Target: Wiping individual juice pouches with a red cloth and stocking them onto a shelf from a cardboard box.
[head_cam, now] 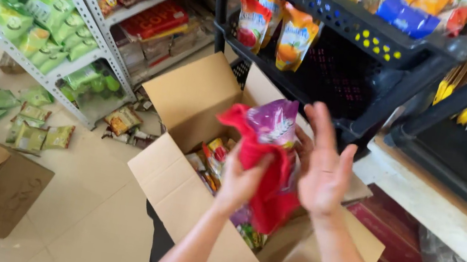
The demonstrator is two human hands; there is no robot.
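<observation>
Head view: the left hand grips a red cloth pressed against a purple pouch, fingers closed around the fabric. The right hand is spread wide and flat, its palm against the pouch's far side, so pouch and cloth sit between the 2 hands. Just below the hands stands an open cardboard box with more packets inside. Above the right hand, 3 orange and red pouches stand on a black rack. Well to the left of the left hand, green packets lie on the floor beside a white shelf.
</observation>
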